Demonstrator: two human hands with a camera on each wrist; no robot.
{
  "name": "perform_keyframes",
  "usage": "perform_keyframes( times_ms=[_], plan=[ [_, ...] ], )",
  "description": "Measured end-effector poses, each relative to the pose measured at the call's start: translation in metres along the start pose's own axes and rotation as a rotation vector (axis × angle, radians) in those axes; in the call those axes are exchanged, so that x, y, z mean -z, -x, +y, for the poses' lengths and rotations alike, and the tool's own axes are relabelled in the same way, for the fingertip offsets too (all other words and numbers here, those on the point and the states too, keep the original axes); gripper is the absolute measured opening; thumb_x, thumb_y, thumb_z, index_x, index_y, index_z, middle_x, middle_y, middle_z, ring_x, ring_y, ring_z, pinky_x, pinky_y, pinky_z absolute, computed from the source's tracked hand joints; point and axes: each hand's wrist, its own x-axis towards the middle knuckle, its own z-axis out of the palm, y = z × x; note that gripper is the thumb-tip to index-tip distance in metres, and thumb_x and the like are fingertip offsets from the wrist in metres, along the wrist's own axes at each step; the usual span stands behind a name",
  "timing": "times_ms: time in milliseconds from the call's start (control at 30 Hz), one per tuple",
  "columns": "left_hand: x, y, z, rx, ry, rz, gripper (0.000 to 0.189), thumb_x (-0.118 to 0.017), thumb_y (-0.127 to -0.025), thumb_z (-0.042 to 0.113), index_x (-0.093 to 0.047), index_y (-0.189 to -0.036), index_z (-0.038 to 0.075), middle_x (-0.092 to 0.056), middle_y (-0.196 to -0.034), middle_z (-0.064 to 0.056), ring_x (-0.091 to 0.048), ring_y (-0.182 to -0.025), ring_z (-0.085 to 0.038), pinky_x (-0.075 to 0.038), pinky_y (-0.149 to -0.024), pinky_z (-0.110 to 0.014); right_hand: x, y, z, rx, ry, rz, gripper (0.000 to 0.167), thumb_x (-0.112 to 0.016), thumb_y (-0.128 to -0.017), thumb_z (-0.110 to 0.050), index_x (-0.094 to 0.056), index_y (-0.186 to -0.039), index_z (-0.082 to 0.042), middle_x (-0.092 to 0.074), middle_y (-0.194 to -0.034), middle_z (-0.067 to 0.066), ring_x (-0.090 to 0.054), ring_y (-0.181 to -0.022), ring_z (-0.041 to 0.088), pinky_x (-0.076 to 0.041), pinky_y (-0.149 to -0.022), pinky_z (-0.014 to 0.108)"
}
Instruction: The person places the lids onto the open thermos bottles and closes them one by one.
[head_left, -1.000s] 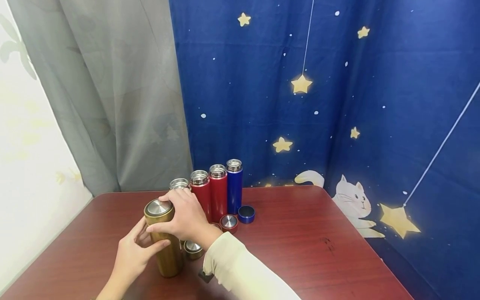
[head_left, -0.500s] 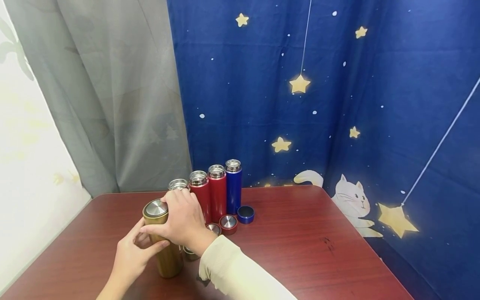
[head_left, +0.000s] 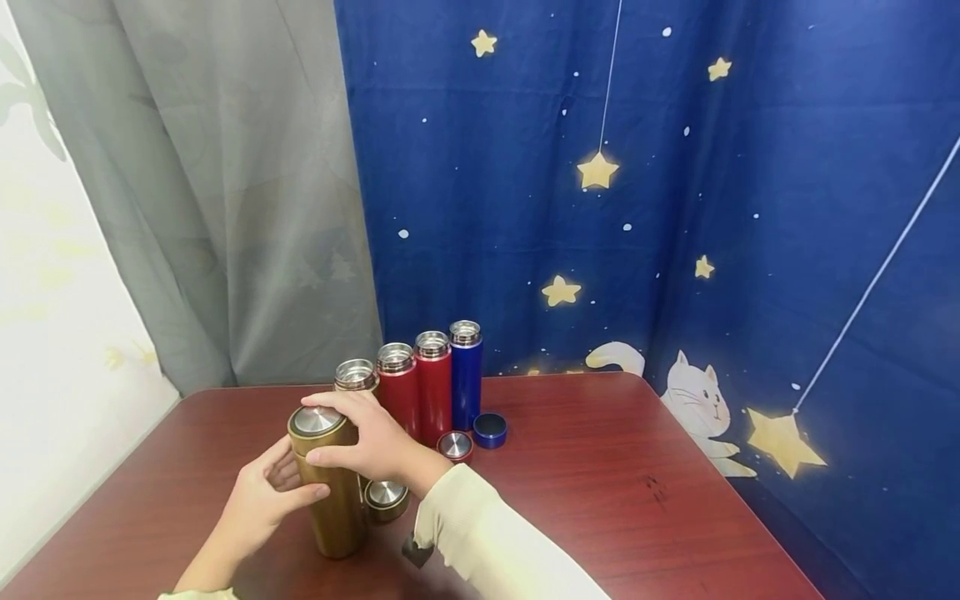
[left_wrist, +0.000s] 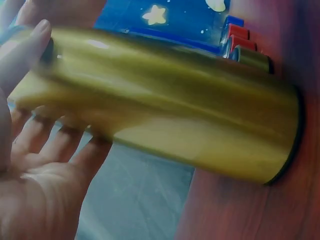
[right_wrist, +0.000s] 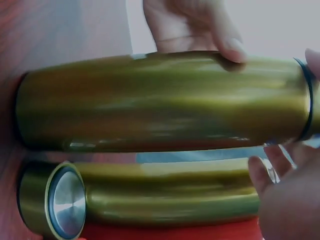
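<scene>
A gold thermos bottle point(head_left: 339, 525) stands upright near the table's front left, with its steel-topped lid point(head_left: 318, 422) on its mouth. My left hand point(head_left: 258, 500) grips the bottle's upper body, its thumb on the near side and its fingers behind. Above it my right hand point(head_left: 375, 442) holds the lid, fingers over the far rim and thumb in front. The right wrist view shows a dark ring between the bottle body point(right_wrist: 160, 105) and the lid. Right behind stands a second gold bottle point(head_left: 356, 377), uncapped and partly hidden by my right hand.
Two red bottles point(head_left: 397, 379) and a blue bottle point(head_left: 467, 383), all uncapped, continue the row toward the back. In front of them lie a gold cap point(head_left: 386, 498), a red cap point(head_left: 455, 446) and a blue cap point(head_left: 491, 431). Curtains hang behind the table point(head_left: 600, 500).
My right hand's fingers first drew back to the right of the lid, then reached across its far rim again. My left hand has kept its grip, and the bottle stays in place.
</scene>
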Motion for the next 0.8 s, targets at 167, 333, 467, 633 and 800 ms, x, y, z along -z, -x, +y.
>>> perform_keyframes(
  times_ms=[167,333,467,633,800],
  plan=[
    [0.004,-0.002,0.000,0.023,0.023,-0.043,0.072,-0.070,-0.076,-0.019,-0.049,-0.140,0.006,-0.066,-0.120,0.007,-0.065,-0.104,-0.009,-0.054,-0.082,-0.022,0.007,-0.002,0.003,-0.052,-0.245,-0.116,0.061,-0.072,-0.087,-0.020,-0.050,-0.143,-0.020,-0.053,-0.138,-0.011,-0.040,-0.126,0.001,-0.035,-0.103,0.022],
    [0.005,-0.003,0.003,0.030,0.009,-0.055,0.071,-0.069,-0.076,-0.019,-0.048,-0.140,0.005,-0.065,-0.121,0.008,-0.064,-0.105,-0.009,-0.054,-0.082,-0.022,0.011,-0.003,0.002,-0.089,-0.342,-0.150,0.062,-0.074,-0.086,-0.015,-0.050,-0.143,-0.018,-0.052,-0.138,-0.012,-0.045,-0.123,-0.003,-0.039,-0.100,0.020],
    [0.003,-0.002,0.004,0.019,0.016,-0.056,0.071,-0.069,-0.076,-0.019,-0.048,-0.139,0.005,-0.065,-0.120,0.007,-0.064,-0.104,-0.009,-0.054,-0.082,-0.022,0.014,-0.003,0.000,-0.086,-0.311,-0.143,0.061,-0.075,-0.085,-0.016,-0.052,-0.142,-0.018,-0.053,-0.138,-0.011,-0.044,-0.123,-0.003,-0.039,-0.099,0.019],
    [0.001,-0.001,0.004,-0.006,0.035,-0.048,0.071,-0.068,-0.076,-0.022,-0.049,-0.139,0.005,-0.066,-0.119,0.006,-0.066,-0.102,-0.010,-0.054,-0.081,-0.023,0.015,-0.002,-0.002,-0.091,-0.277,-0.133,0.061,-0.075,-0.085,-0.019,-0.053,-0.141,-0.020,-0.054,-0.137,-0.012,-0.043,-0.124,-0.002,-0.039,-0.100,0.020],
    [-0.002,0.001,0.007,-0.015,0.042,-0.034,0.072,-0.068,-0.075,-0.022,-0.047,-0.140,0.003,-0.068,-0.117,0.004,-0.066,-0.101,-0.010,-0.055,-0.080,-0.023,0.013,-0.001,-0.003,-0.105,-0.173,-0.099,0.061,-0.077,-0.083,-0.028,-0.055,-0.140,-0.026,-0.056,-0.133,-0.018,-0.042,-0.121,0.000,-0.039,-0.098,0.020]
  ],
)
